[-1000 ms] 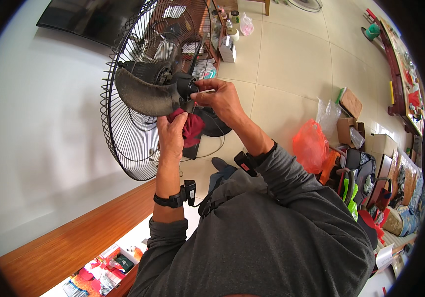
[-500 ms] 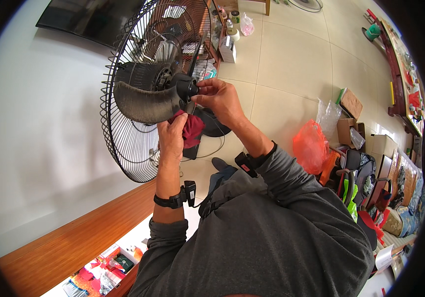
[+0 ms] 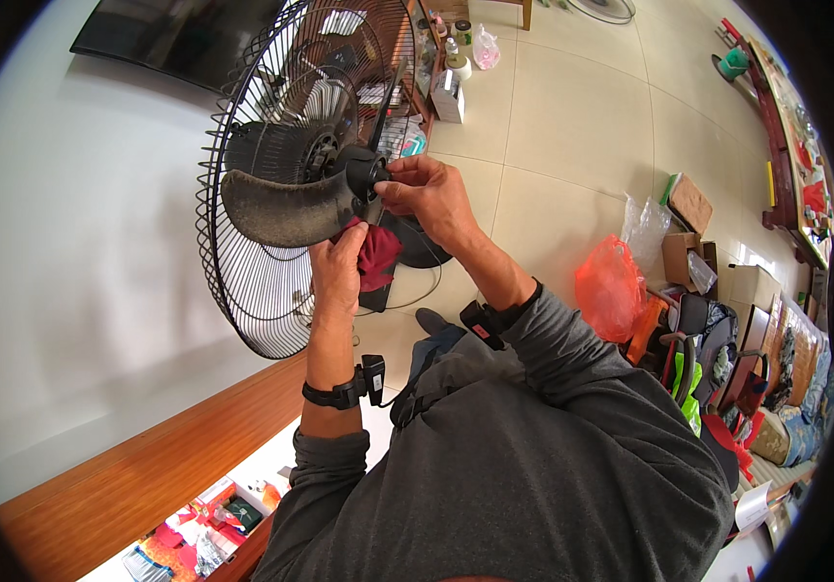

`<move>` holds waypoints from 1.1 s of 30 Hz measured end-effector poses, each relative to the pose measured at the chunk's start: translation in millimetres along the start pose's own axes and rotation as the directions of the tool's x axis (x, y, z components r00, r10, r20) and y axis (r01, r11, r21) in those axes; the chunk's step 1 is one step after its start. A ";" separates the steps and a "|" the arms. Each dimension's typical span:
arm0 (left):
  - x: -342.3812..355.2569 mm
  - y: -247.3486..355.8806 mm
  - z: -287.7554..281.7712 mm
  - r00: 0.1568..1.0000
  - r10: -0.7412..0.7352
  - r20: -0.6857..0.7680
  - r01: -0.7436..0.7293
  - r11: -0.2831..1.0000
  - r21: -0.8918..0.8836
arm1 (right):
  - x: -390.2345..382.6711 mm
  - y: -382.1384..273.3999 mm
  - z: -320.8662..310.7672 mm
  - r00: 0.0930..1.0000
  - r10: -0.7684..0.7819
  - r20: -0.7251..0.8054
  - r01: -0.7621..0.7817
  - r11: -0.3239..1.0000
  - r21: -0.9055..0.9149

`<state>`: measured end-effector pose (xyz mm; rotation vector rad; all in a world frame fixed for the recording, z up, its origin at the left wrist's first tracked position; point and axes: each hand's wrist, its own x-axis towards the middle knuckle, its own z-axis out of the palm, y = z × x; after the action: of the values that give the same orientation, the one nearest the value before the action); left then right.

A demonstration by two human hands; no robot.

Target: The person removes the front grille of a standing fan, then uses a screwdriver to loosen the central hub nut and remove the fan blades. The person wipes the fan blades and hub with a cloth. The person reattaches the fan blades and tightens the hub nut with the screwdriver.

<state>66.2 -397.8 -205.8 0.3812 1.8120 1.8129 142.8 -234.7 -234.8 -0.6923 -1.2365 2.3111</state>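
Observation:
A black standing fan without its front guard is before me, its rear wire guard (image 3: 230, 296) round the blades. Dust coats the broad fan blade (image 3: 276, 209) nearest me. At the hub's centre, the thumb and fingers of my right hand (image 3: 441, 204) pinch a small black knob (image 3: 377, 175). Below the hub my left hand (image 3: 337, 276) is closed on a dark red cloth (image 3: 378, 258), its thumb up against the blade's root. Its other fingers are mostly hidden behind the cloth and blade.
A wall-mounted screen (image 3: 164, 39) is at upper left, above a wooden ledge (image 3: 145, 466). Boxes and bottles stand by a shelf beyond the fan. On the tiled floor to the right are a red plastic bag (image 3: 609, 289), cardboard boxes (image 3: 681, 257) and piled chairs and bags.
The fan blade and my right fingertips on the knob have shifted very slightly. My left hand stays in place with the cloth.

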 end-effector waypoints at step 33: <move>-3.1 3.5 1.7 1.000 0.002 0.020 -0.002 1.000 -0.029 | 1.5 -5.6 -4.6 0.981 0.191 0.039 -0.189 0.980 -0.057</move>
<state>69.1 -397.9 -201.7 0.3891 1.7707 1.8283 145.1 -228.1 -232.7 -0.8134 -1.3072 2.4673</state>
